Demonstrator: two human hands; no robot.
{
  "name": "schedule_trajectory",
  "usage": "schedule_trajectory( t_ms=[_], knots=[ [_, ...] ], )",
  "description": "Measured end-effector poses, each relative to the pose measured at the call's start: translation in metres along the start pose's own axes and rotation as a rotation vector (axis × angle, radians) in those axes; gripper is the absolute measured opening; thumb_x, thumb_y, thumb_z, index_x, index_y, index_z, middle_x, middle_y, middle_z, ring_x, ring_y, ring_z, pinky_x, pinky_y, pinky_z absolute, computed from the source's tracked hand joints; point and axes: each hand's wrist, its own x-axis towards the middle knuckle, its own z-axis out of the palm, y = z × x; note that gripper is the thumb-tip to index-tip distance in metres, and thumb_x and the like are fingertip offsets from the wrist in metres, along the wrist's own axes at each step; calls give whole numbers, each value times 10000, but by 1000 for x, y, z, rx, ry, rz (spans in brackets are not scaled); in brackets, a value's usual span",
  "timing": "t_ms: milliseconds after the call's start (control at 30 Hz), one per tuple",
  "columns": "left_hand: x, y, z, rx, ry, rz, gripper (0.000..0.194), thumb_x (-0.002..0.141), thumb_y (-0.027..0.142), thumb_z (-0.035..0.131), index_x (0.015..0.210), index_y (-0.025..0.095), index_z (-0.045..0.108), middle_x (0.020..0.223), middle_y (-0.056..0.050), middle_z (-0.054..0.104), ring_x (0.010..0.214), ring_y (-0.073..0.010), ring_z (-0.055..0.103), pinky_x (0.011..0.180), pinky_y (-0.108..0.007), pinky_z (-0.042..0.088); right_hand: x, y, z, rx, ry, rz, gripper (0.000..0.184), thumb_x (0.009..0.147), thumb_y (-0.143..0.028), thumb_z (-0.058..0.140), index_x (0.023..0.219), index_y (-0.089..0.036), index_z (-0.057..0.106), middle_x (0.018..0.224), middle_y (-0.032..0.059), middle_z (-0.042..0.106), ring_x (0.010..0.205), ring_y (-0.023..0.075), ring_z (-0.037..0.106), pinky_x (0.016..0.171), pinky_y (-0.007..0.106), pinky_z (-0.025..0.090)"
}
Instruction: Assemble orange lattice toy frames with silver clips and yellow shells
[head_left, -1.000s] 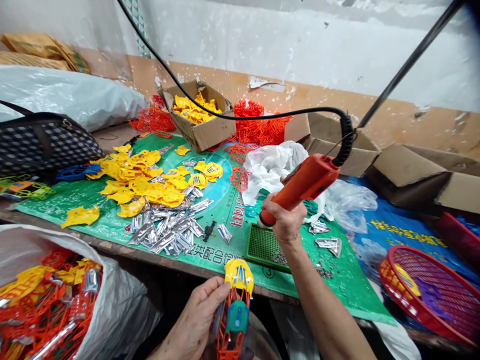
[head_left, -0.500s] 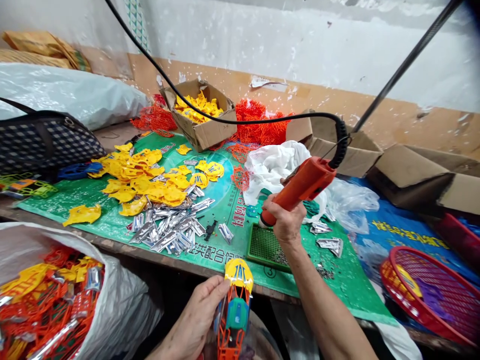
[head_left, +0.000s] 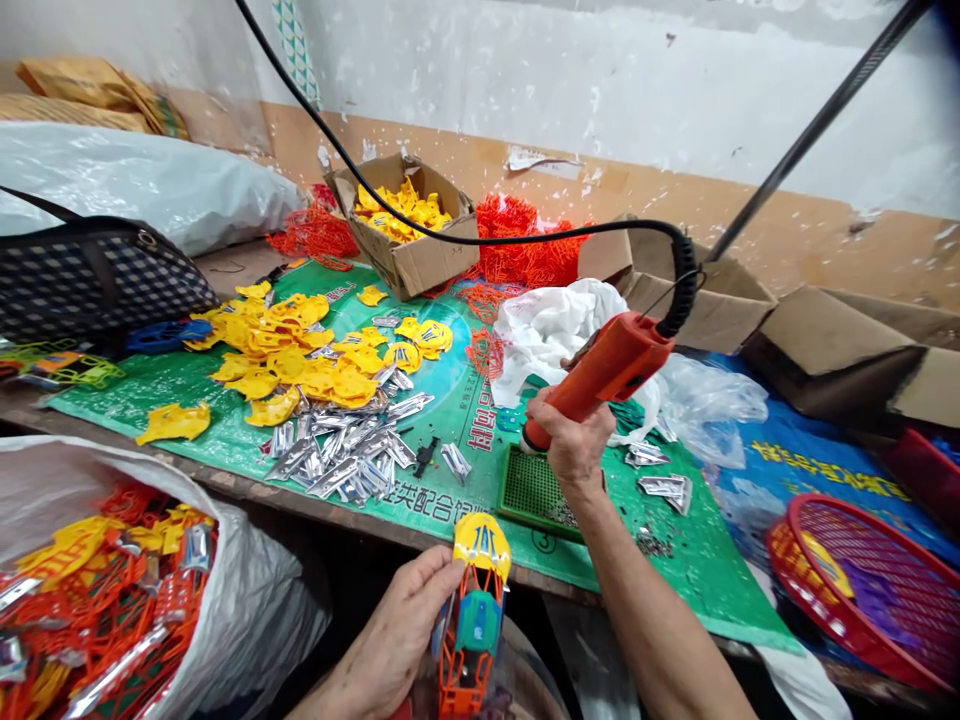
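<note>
My left hand (head_left: 405,620) is closed round a toy car (head_left: 478,622) with a yellow hood, an orange lattice frame and a teal middle part. The car is held below the table's front edge, its hood pointing away from me. My right hand (head_left: 576,445) grips an orange-red electric screwdriver (head_left: 607,365), with a black cable running from its upper end. The screwdriver's lower end is over a green perforated tray (head_left: 529,485) that has small metal screws at its right side. Whether the tip touches the tray, I cannot tell.
Yellow car shells (head_left: 274,340) and silvery parts (head_left: 349,455) lie piled on the green sheet. A white sack (head_left: 262,590) of orange frames stands at lower left. A cardboard box (head_left: 435,262) is behind, a red basket (head_left: 832,620) at right. The cable (head_left: 480,240) hangs across the view.
The view has shifted a little, so the table's things appear slightly further right. Both hands keep their holds and have barely moved.
</note>
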Motion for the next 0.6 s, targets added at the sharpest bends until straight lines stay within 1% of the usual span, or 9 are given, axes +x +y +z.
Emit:
schedule_trajectory(
  t_ms=[200, 300, 367, 433, 500, 600],
  knots=[
    [2, -5, -4, 20, -21, 11, 316, 835, 445, 653, 891, 136, 676, 802, -36, 663, 689, -143, 532, 645, -246, 407, 7, 6, -5, 25, 29, 0, 173, 551, -211, 757, 673, -164, 643, 617, -24, 632, 512, 144, 566, 557, 334, 481],
    [2, -4, -2, 27, -15, 11, 328, 824, 451, 659, 906, 135, 696, 786, -38, 670, 685, -149, 543, 642, -247, 412, 8, -6, -9, 64, 24, 1, 141, 568, -194, 734, 635, -169, 612, 596, -30, 611, 499, 139, 554, 538, 327, 474],
    [0, -2, 0, 12, -15, 21, 315, 804, 447, 677, 884, 143, 700, 768, -28, 668, 676, -148, 546, 641, -245, 415, 2, -21, -10, 119, -25, 14, 131, 585, -184, 721, 621, -173, 596, 583, -34, 593, 497, 139, 554, 531, 327, 481],
    [-1, -1, 2, 0, -3, 25, 292, 792, 435, 689, 841, 147, 695, 739, -14, 654, 652, -138, 534, 625, -238, 409, -9, -39, -11, 200, -105, 46, 135, 606, -164, 713, 707, -179, 623, 599, -39, 596, 518, 144, 569, 556, 340, 504],
    [-1, 0, 4, -8, 21, 29, 268, 787, 411, 693, 815, 145, 689, 728, -6, 643, 640, -130, 521, 618, -235, 405, -25, -55, -11, 276, -189, 95, 273, 622, -135, 698, 881, -203, 647, 619, -47, 609, 535, 147, 580, 580, 349, 519],
    [1, -2, 3, -5, 41, 37, 252, 795, 382, 683, 840, 134, 694, 777, -16, 653, 689, -142, 538, 664, -249, 420, -50, -68, -10, 357, -310, 180, 498, 630, -105, 691, 1093, -268, 603, 649, -57, 624, 564, 146, 586, 603, 342, 523]
  ],
)
